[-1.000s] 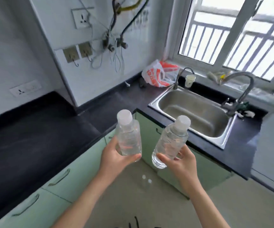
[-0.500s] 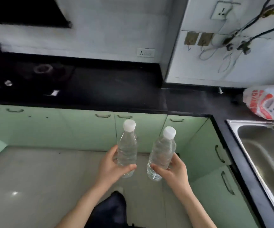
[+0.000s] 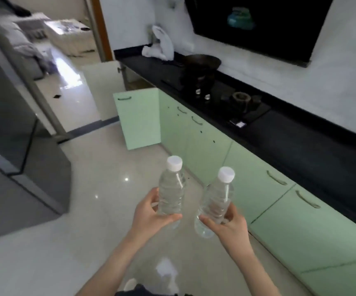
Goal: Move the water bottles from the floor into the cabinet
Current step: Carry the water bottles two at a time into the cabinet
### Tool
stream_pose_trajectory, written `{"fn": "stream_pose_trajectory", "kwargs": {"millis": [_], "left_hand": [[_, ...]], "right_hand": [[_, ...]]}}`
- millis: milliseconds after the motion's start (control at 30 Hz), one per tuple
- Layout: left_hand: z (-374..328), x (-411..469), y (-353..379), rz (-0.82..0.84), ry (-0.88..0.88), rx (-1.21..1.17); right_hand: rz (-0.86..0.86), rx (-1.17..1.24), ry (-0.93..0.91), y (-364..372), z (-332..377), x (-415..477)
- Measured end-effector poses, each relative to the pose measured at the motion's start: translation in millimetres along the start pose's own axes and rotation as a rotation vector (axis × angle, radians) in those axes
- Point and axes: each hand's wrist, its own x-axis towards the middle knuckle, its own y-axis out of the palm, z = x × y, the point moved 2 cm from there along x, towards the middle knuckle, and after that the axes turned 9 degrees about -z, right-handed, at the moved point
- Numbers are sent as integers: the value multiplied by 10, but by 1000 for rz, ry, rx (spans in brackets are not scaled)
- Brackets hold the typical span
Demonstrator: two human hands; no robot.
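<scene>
Clear water bottles, upright, one clasped in left hand [image 3: 151, 212], one in right hand [image 3: 229, 225]; open green cabinet door [image 3: 137, 119] lies ahead, slightly left, left hand nearer.

**Soft daylight, glossy floor, smeared edges**

Daylight pours in from the far-left doorway [image 3: 70, 39], washed out almost to white — it throws bright streaks and small specular dots across the glossy pale tile floor [image 3: 100, 189]. The black countertop [image 3: 290, 133] and the dark panel [image 3: 258, 22] above it swallow detail. Motion blur softens the far room and the left edge; straight lines bow with wide-angle distortion. The two clear plastic bottles with white caps [image 3: 171, 195] stay fairly sharp — near-centre focus.
</scene>
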Motion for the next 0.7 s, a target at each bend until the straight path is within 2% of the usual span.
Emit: {"fn": "stream_pose_trajectory", "kwargs": {"millis": [167, 233, 300, 400, 533, 700], "left_hand": [[443, 389, -1120, -148, -67, 65], [378, 476, -1210, -157, -50, 91], [697, 997, -2259, -321, -128, 71], [631, 1189, -2502, -377, -135, 87], [855, 1752, -2932, -461, -184, 76], [1209, 2555, -3111, -515, -273, 71]], "right_hand": [[182, -7, -30, 1465, 113, 164], [205, 5, -35, 1575, 221, 199], [321, -65, -75, 2865, 424, 451], [402, -28, -83, 3088, 751, 517], [454, -78, -95, 3808, 859, 968], [522, -114, -68, 4628, 835, 1780]]}}
